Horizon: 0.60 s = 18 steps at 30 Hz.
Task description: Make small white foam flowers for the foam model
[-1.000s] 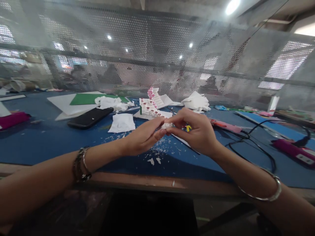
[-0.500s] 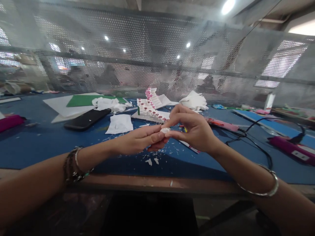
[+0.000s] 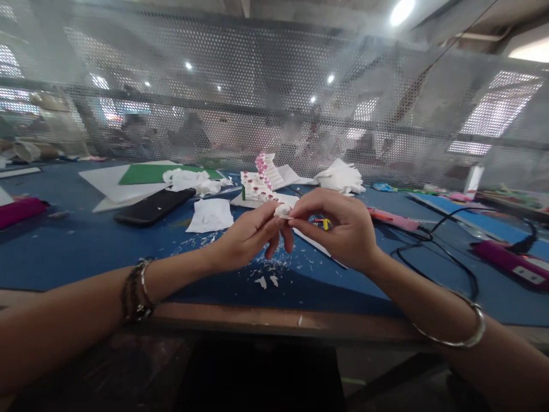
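A small crumpled piece of white paper [image 3: 282, 210] is held between both hands above the blue table. My left hand [image 3: 251, 234] pinches it between thumb and fingers from the left, its lower fingers hanging loosely. From the right, the thumb and index fingertip of my right hand [image 3: 338, 223] close on the paper's edge. Right behind the hands stands a white paper model [image 3: 257, 186] with pink and dark red dabs in rows. Small white paper scraps [image 3: 268, 281] are scattered on the table below the hands.
A black phone [image 3: 155, 207] and a folded white paper [image 3: 210, 216] lie left, near a green sheet [image 3: 148, 174]. White tissues [image 3: 341, 176] are heaped at the back. Rightward are a pink tool [image 3: 394, 219], black cable [image 3: 433, 269] and magenta power strip [image 3: 510, 260]. A perforated screen [image 3: 257, 86] stands behind.
My left thumb has risen to grip the white paper, and its lower fingers have spread downward. My right fingertips have closed in on the paper's edge. The view has shifted slightly.
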### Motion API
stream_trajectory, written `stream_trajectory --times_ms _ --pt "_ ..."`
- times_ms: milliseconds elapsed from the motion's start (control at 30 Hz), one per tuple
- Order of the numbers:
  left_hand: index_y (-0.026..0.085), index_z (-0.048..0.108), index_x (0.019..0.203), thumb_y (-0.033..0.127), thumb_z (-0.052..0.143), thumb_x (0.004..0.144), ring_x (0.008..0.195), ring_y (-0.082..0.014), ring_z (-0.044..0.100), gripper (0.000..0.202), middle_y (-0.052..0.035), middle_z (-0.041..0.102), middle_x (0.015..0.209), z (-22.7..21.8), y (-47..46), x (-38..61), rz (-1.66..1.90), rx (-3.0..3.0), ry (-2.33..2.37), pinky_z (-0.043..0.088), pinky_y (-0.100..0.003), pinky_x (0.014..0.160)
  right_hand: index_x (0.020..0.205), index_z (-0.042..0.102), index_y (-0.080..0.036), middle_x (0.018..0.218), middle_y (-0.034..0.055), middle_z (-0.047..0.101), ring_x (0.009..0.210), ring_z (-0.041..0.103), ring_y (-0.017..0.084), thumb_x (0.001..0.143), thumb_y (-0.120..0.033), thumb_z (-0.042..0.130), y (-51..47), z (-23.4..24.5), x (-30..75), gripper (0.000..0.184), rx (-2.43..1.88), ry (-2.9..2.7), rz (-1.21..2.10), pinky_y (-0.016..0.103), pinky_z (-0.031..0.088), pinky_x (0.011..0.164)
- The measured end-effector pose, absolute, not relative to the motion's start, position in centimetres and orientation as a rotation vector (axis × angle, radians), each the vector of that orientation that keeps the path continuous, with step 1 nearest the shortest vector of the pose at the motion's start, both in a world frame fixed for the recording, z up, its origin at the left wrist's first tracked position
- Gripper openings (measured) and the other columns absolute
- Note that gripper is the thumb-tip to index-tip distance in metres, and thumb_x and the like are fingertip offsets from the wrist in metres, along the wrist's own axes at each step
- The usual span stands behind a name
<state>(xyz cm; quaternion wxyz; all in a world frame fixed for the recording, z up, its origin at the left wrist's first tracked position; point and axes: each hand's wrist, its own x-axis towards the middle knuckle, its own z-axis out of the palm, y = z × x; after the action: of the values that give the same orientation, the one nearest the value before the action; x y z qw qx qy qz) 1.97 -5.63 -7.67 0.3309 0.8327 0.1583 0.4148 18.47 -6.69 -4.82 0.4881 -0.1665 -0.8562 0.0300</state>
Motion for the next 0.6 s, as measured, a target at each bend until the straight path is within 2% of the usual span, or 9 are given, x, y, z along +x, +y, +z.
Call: stream_trajectory --times_ms 467,600 --pt "0.016 0.039 0.082 0.031 0.027 0.088 0.037 -0.004 0.043 0.02 0.0026 0.057 0.058 -7.74 -5.83 1.92 1.119 2.282 0.511 0.037 -0.016 0.04 0.075 0.057 -0.018 0.069 -0.0002 0.061 0.062 0.057 0.008 0.074 -0.018 0.057 -7.15 -5.1 18.38 0.001 -0.481 -2.078 -0.17 0.02 0.046 0.058" --pt "0.017 0.038 0.079 0.032 0.026 0.088 0.036 -0.004 0.042 0.021 0.0026 0.057 0.057 -7.65 -5.89 1.93 1.113 2.286 0.502 0.036 -0.016 0.039 0.073 0.057 -0.02 0.069 0.0001 0.062 0.07 0.057 0.01 0.076 -0.015 0.054 -7.21 -5.42 18.33 0.006 -0.379 -2.139 -0.216 0.024 0.046 0.066"
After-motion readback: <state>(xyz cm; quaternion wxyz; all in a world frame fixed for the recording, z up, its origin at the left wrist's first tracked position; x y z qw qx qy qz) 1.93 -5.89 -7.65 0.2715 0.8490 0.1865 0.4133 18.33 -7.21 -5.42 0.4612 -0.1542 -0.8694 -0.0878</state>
